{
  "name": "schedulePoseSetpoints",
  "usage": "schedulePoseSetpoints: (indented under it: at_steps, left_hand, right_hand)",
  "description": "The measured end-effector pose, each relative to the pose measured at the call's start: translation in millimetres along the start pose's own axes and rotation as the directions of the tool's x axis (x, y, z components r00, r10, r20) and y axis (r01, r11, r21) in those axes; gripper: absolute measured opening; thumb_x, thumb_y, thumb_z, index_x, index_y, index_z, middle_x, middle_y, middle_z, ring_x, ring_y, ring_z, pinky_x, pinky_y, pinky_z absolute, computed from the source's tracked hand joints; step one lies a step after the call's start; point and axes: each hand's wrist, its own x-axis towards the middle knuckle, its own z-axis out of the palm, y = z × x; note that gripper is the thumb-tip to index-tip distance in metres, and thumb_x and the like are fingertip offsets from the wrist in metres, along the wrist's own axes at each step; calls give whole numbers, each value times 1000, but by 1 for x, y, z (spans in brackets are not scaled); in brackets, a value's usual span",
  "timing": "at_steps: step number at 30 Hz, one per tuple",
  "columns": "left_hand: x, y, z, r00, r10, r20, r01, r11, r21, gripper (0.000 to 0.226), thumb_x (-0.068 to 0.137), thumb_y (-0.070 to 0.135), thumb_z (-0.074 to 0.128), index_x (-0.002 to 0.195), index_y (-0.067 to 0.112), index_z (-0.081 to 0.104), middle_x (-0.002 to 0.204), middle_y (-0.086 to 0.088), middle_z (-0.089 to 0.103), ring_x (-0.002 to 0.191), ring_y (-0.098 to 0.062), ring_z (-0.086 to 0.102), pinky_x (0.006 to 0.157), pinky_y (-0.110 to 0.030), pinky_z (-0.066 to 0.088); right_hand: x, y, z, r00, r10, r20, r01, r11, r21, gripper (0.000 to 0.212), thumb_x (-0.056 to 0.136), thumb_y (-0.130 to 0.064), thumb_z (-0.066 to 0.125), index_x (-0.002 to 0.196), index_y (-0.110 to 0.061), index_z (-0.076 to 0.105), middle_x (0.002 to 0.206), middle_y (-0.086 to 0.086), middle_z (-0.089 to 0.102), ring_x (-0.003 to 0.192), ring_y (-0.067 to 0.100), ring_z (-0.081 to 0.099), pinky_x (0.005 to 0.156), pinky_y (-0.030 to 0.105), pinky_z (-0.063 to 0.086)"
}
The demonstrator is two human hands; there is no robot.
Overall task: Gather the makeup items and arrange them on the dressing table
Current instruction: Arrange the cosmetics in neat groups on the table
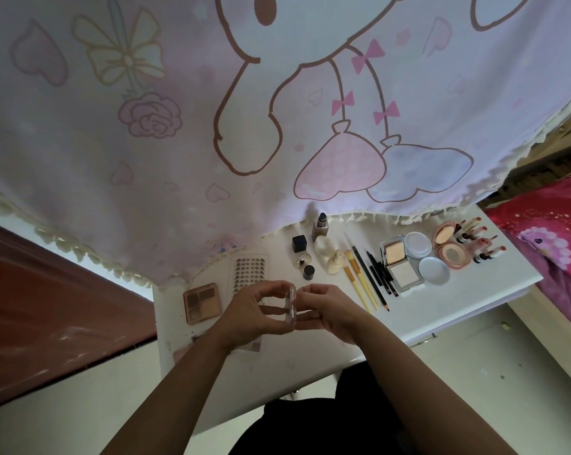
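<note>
Clear plastic case (291, 307) held edge-on over the near left of the dressing table (458, 300); my left hand (254, 311) and right hand (331, 307) each pinch 1 side, likely to set it beside the eyeshadow palette (202, 303).

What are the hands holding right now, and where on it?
A small clear case, edge-on: left hand grips one flat side, right hand the other.
</note>
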Motion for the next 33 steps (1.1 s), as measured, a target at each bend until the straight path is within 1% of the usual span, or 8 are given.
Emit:
schedulePoseSetpoints:
  at_steps: [5, 10, 15, 17, 21, 24, 27, 33]
  left_hand:
    - [3, 4, -1, 1000, -3, 2, 3, 994, -113, 61, 67, 3, 85, 120, 24, 65, 115, 3, 68, 111, -16, 64, 90, -36, 57]
    - [5, 4, 0, 995, -45, -87, 31, 987, -159, 48, 71, 10, 84, 114, 25, 68, 108, 2, 71, 104, -11, 66, 82, -26, 57]
    - [7, -3, -5, 951, -304, -62, 195, 741, -643, 36, 81, 19, 72, 113, 3, 65, 107, -21, 68, 100, -33, 67, 93, -45, 54]
    - [6, -3, -4, 946, -322, -43, 209, 704, -679, 42, 81, 21, 71, 117, 2, 61, 107, -23, 66, 100, -34, 65, 94, -47, 53]
    - [6, -1, 0, 947, -318, -40, 202, 688, -697, 40, 80, 23, 70, 112, 1, 59, 108, -26, 66, 102, -37, 65, 94, -46, 54]
    - [7, 0, 0, 950, -312, -23, 204, 674, -710, 36, 80, 22, 70, 107, 1, 60, 103, -24, 67, 98, -34, 66, 94, -46, 54]
    - [5, 1, -1, 953, -304, -12, 211, 688, -695, 40, 78, 20, 71, 112, 2, 59, 98, -20, 68, 94, -33, 66, 99, -50, 50]
    - [0, 10, 2, 949, -313, 40, 259, 701, -664, 30, 75, 18, 70, 102, 7, 62, 86, -16, 69, 83, -32, 66, 94, -51, 52]
  right_hand:
    - [1, 9, -1, 986, -68, -155, 69, 998, 3, 19, 89, -4, 64, 108, -1, 62, 97, 20, 73, 84, 31, 74, 79, 38, 60]
    - [-3, 8, -5, 988, -125, -88, 132, 988, 80, 19, 97, -10, 57, 112, -3, 64, 104, 21, 73, 94, 32, 72, 88, 41, 58]
    - [-10, 3, -9, 953, -288, -97, 256, 933, -254, 21, 87, -18, 71, 108, -22, 74, 105, 1, 75, 95, 20, 73, 92, 39, 56]
    - [-13, -1, -7, 940, -327, -92, 273, 889, -367, 21, 86, -24, 75, 106, -29, 75, 95, -6, 77, 89, 12, 73, 87, 31, 57]
    - [-16, -2, 2, 900, -432, -64, 362, 820, -443, 22, 85, -28, 77, 105, -19, 78, 74, -19, 73, 73, 0, 70, 67, 14, 49]
    - [-14, 1, 4, 848, -526, -63, 412, 730, -545, 23, 83, -34, 78, 103, -23, 79, 87, -13, 76, 81, 5, 72, 74, 24, 57]
    - [-14, 2, 0, 794, -607, -27, 434, 598, -674, 43, 77, -44, 77, 116, -27, 73, 99, -11, 73, 87, 7, 69, 75, 28, 59]
    - [-20, -21, -5, 840, -533, 104, 405, 488, -773, 78, 74, -38, 81, 144, -32, 47, 126, -17, 57, 104, -14, 50, 81, 10, 43]
